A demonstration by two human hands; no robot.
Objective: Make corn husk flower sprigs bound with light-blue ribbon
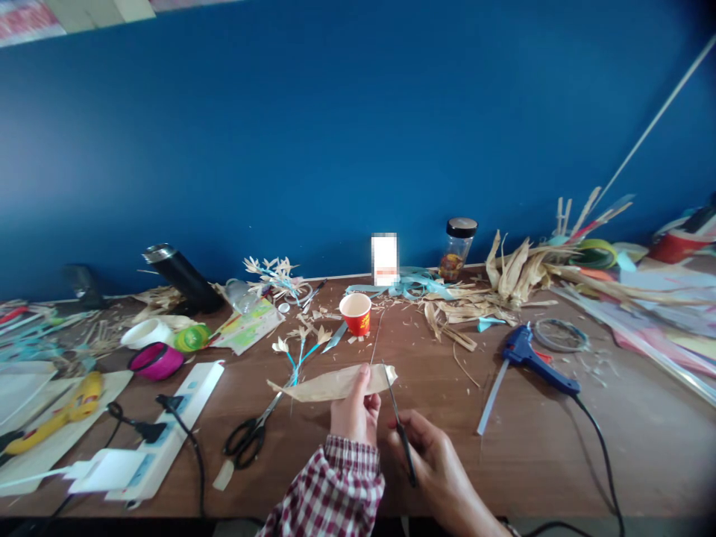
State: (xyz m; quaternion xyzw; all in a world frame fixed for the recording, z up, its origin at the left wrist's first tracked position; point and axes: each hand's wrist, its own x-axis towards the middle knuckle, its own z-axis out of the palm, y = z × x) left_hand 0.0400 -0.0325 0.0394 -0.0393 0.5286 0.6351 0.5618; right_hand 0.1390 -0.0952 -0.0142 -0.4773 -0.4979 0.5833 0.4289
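A pale dried husk (324, 383) lies crosswise in my left hand (355, 412), pinched under the thumb. My right hand (430, 455) is closed around dark-handled scissors (401, 432), whose blades point up and cross the husk's right end. Just behind the husk stands a red paper cup (356, 315). Small husk flowers on blue stems (302, 349) lie to the left of the cup, partly behind the husk. A second pair of black scissors (245, 441) rests on the table left of my left hand.
A blue glue gun (534, 361) with its cable lies at right. White power strip (168, 440), yellow glue gun (61, 418) and magenta tape roll (156, 361) are at left. Along the wall stand a black bottle (187, 280), a glass jar (458, 250) and dried husks (517, 272).
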